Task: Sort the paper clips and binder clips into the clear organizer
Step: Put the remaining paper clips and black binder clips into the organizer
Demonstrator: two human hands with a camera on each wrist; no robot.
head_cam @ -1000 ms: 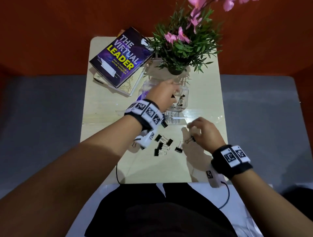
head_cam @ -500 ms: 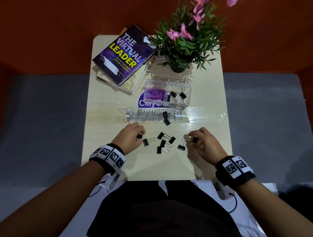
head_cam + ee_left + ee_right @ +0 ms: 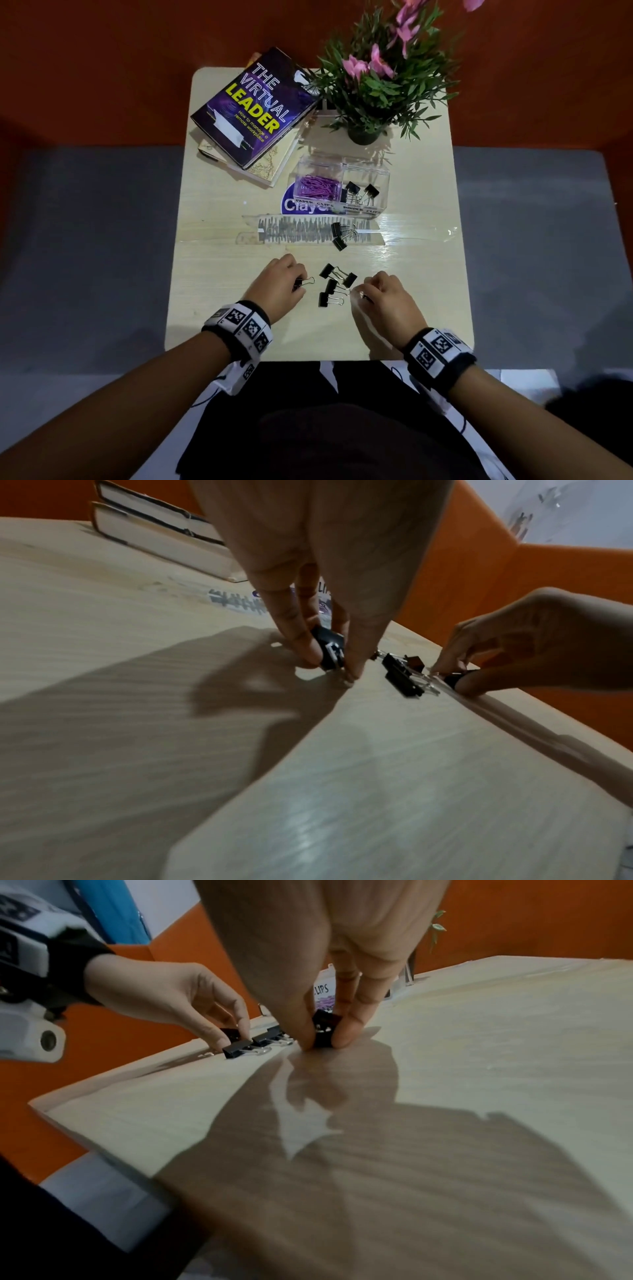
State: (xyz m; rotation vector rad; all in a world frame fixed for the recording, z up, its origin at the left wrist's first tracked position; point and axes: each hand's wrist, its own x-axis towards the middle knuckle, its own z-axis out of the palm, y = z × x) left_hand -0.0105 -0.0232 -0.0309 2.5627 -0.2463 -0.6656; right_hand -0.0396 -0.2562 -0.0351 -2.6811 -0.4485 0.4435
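Already, purple paper clips (image 3: 318, 187) and two binder clips (image 3: 359, 193) sit in the clear organizer (image 3: 383, 178); six loose binder clips (image 3: 337, 284) await on the table (image 3: 212, 274), while left hand (image 3: 279, 286) and right hand (image 3: 388, 299) each pinch one more.

Head view: my left hand (image 3: 277, 286) pinches a black binder clip (image 3: 303, 283) on the bench (image 3: 219, 260); my right hand (image 3: 388, 296) curls beside four loose clips (image 3: 334, 286). Two more clips (image 3: 340, 234) lie near the clear organizer (image 3: 339, 186), which holds purple paper clips (image 3: 317, 186) left, binder clips right.
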